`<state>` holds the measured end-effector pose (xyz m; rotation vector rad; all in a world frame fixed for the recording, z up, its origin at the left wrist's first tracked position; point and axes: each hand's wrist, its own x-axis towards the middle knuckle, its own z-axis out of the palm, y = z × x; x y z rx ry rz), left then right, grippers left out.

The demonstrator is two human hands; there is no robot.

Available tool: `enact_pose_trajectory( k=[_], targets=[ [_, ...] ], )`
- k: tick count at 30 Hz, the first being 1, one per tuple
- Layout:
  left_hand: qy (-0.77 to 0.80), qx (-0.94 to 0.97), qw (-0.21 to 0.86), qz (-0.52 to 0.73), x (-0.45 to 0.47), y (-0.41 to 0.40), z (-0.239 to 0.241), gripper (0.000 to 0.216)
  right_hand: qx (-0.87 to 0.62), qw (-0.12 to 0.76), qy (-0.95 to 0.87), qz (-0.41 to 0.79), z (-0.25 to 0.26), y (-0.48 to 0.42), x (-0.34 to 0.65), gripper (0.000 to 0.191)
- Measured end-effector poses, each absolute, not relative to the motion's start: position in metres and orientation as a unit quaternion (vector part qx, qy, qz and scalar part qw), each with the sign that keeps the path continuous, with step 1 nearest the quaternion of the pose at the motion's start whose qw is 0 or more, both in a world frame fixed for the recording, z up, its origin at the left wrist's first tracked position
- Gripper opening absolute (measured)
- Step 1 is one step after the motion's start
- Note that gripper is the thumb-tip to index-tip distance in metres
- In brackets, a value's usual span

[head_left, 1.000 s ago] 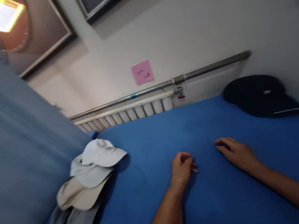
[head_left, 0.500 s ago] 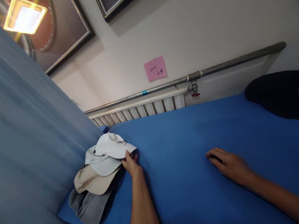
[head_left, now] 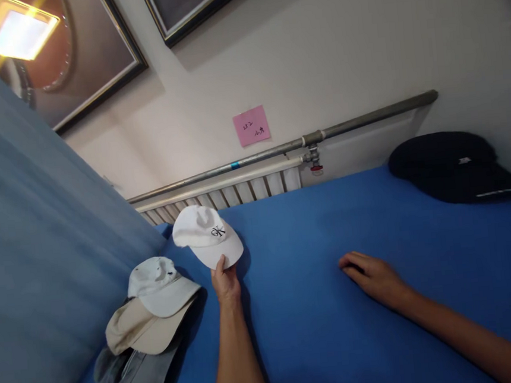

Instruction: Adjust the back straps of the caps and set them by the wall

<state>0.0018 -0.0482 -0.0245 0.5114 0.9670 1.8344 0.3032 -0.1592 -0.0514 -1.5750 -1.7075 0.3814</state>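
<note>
The single head-worn view looks forward and down from close above the blue surface (head_left: 340, 339) (tilted, so the far wall (head_left: 314, 49) and its pipe (head_left: 365, 119) slant), with both forearms entering from the bottom edge and no second view sharing it.

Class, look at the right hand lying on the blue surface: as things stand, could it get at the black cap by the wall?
Probably yes. The right hand lies flat and empty on the blue surface, and only bare surface shows between it and the black cap. Whether the arm stretches that far is uncertain.
</note>
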Motion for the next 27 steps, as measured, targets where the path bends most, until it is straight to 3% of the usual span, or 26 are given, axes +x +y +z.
enact_pose_trajectory(
  k=[10,27],
  targets=[
    [0.354,0.274,0.62,0.644,0.055,-0.079,-0.024,0.031,-0.608,0.426,-0.646,0.177,-0.052,-0.164,0.303,0.015],
    [0.399,0.288,0.64,0.59,0.064,-0.09,-0.019,0.033,-0.597,0.472,-0.605,0.235,-0.049,-0.168,0.302,0.016]
  ],
)
